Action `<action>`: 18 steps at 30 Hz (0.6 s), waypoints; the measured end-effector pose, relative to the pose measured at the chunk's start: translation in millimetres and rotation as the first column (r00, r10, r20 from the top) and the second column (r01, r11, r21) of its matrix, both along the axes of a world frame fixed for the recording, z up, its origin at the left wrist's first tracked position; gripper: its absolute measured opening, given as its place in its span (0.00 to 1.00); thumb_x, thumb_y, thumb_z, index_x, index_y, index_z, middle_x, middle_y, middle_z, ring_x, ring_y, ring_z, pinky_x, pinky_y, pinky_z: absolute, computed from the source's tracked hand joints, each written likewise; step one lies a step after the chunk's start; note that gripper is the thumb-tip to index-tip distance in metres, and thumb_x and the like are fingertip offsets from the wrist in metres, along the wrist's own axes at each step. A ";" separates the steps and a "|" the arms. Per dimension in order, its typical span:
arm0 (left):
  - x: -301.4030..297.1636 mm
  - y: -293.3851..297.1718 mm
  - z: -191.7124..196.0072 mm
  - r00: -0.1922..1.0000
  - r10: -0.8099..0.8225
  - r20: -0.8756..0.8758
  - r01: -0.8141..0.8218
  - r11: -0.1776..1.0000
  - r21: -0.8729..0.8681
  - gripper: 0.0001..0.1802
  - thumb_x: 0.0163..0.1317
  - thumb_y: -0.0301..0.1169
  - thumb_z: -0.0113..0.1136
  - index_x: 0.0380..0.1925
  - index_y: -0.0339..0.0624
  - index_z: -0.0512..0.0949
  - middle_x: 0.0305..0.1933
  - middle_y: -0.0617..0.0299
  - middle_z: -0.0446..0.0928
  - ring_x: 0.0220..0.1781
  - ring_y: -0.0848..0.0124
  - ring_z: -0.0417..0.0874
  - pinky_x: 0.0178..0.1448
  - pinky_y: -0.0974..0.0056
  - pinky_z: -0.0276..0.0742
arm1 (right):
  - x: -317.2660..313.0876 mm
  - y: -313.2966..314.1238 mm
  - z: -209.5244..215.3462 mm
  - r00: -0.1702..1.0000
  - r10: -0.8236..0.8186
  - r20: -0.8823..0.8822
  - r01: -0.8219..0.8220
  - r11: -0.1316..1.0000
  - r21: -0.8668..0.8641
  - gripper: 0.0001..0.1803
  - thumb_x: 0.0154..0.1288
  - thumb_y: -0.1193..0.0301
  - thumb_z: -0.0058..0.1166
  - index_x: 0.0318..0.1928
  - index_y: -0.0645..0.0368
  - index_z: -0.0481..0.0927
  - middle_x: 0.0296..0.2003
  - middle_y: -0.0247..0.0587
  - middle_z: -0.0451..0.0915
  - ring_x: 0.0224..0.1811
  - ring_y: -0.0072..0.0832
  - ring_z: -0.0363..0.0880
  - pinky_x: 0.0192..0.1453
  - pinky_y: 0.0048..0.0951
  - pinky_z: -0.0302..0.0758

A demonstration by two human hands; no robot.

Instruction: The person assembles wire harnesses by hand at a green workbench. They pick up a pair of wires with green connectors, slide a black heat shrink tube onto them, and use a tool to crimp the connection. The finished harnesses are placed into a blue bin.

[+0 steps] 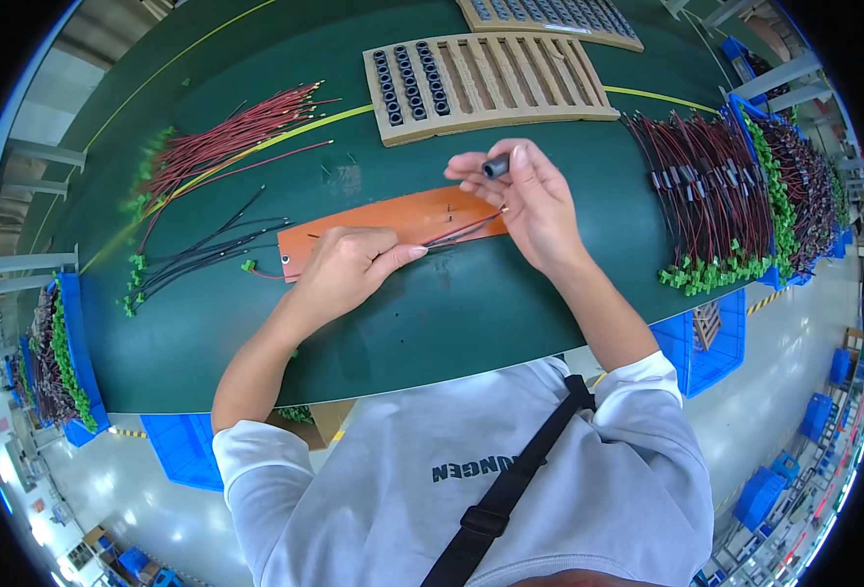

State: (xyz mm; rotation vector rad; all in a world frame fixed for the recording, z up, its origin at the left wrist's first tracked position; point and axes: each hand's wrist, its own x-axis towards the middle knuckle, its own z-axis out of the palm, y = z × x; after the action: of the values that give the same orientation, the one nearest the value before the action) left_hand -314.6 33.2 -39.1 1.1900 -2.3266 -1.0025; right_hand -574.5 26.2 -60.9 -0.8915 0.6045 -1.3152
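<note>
My left hand (342, 262) lies closed over the orange board (383, 217), gripping a pair of thin red and black wires (463, 232) between thumb and forefinger. The wires run right toward my right hand (541, 207), with their tips near its palm. Between thumb and fingers, my right hand pinches a dark grey hollow cylinder (495, 167), probably a ferrite core, raised above the board. A green connector (248, 266) on a short red wire shows left of the board. Whether the right hand also grips the wire tips is hard to tell.
Red wires (246, 132) and black wires (207, 251) lie loose at the left. A slotted tan tray (490, 86) partly filled with dark cylinders stands behind, another tray (559, 20) beyond it. Several wire assemblies (706, 196) lie at the right, beside a blue bin (710, 338).
</note>
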 end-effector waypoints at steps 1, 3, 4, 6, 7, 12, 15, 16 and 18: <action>-1.2 0.8 -3.6 1.000 0.008 -0.012 -0.008 1.000 -0.008 0.12 0.71 0.33 0.63 0.33 0.33 0.83 0.24 0.52 0.78 0.25 0.58 0.80 0.32 0.57 0.74 | 3.1 2.3 -3.2 1.000 0.012 0.015 -0.013 1.000 0.018 0.17 0.84 0.57 0.40 0.52 0.56 0.74 0.55 0.57 0.83 0.60 0.43 0.82 0.63 0.38 0.77; -7.8 4.6 -12.8 0.979 0.082 -0.184 -0.085 0.996 -0.008 0.11 0.72 0.31 0.62 0.36 0.33 0.84 0.25 0.57 0.80 0.26 0.66 0.81 0.33 0.63 0.75 | 8.0 5.1 -5.0 0.998 0.032 0.060 -0.035 0.998 0.054 0.16 0.85 0.58 0.40 0.53 0.57 0.73 0.55 0.56 0.82 0.60 0.41 0.83 0.63 0.36 0.78; -9.1 5.4 -15.1 0.957 0.114 -0.268 -0.119 0.993 -0.003 0.11 0.72 0.31 0.61 0.37 0.32 0.84 0.26 0.59 0.81 0.26 0.70 0.82 0.33 0.66 0.75 | 8.3 4.5 -6.2 0.999 0.016 0.039 -0.017 1.000 0.017 0.16 0.84 0.58 0.41 0.53 0.57 0.73 0.55 0.56 0.82 0.59 0.40 0.83 0.62 0.35 0.78; -4.2 4.7 -12.4 0.970 0.111 -0.216 -0.108 0.994 0.027 0.09 0.72 0.29 0.62 0.39 0.32 0.84 0.27 0.60 0.82 0.28 0.71 0.83 0.34 0.67 0.76 | 6.4 3.4 -9.6 1.000 -0.017 -0.001 0.017 0.998 -0.058 0.16 0.84 0.58 0.42 0.54 0.57 0.74 0.54 0.54 0.83 0.58 0.38 0.83 0.61 0.34 0.78; -2.2 3.8 -11.3 0.975 0.110 -0.193 -0.105 0.994 0.038 0.09 0.71 0.28 0.62 0.40 0.32 0.84 0.27 0.60 0.82 0.28 0.72 0.83 0.34 0.68 0.77 | 5.0 2.2 -11.5 0.998 -0.062 -0.024 0.061 0.998 -0.028 0.16 0.84 0.58 0.43 0.54 0.58 0.74 0.54 0.53 0.83 0.57 0.37 0.84 0.60 0.34 0.79; 6.0 -2.3 -14.7 0.925 0.240 -0.294 -0.213 0.970 0.120 0.06 0.69 0.26 0.65 0.39 0.32 0.85 0.29 0.62 0.83 0.29 0.77 0.83 0.34 0.70 0.77 | -3.1 0.4 -16.5 0.985 -0.143 -0.094 0.153 0.983 0.104 0.17 0.82 0.58 0.48 0.53 0.60 0.75 0.50 0.51 0.84 0.52 0.32 0.85 0.54 0.31 0.79; 7.4 -5.7 -20.5 0.910 0.257 -0.325 -0.230 0.966 0.119 0.06 0.68 0.25 0.66 0.38 0.32 0.85 0.30 0.62 0.84 0.29 0.77 0.83 0.34 0.71 0.78 | -0.7 1.8 -17.4 0.990 -0.124 -0.059 0.131 0.982 0.133 0.17 0.82 0.59 0.48 0.54 0.60 0.76 0.49 0.52 0.85 0.49 0.31 0.85 0.51 0.29 0.79; 6.8 -4.6 -23.1 0.906 0.264 -0.330 -0.240 0.964 0.113 0.06 0.68 0.25 0.66 0.38 0.32 0.86 0.30 0.61 0.85 0.29 0.77 0.83 0.34 0.71 0.78 | -0.4 2.2 -18.0 0.989 -0.132 -0.067 0.139 0.982 0.124 0.17 0.82 0.59 0.48 0.54 0.60 0.76 0.50 0.52 0.85 0.49 0.31 0.85 0.50 0.29 0.79; 7.2 -5.1 -24.8 0.909 0.248 -0.334 -0.229 0.969 0.095 0.06 0.67 0.26 0.67 0.38 0.32 0.86 0.31 0.60 0.85 0.30 0.76 0.83 0.34 0.70 0.79 | 0.2 2.1 -18.3 0.986 -0.144 -0.082 0.152 0.983 0.107 0.17 0.82 0.59 0.48 0.54 0.61 0.76 0.50 0.53 0.85 0.49 0.31 0.85 0.49 0.28 0.79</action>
State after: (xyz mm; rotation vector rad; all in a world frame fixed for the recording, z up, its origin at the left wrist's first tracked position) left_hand -307.5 28.1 -63.9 1.1773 -1.8460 -1.0900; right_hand -574.4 28.3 -79.1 -0.8179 0.8083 -1.3712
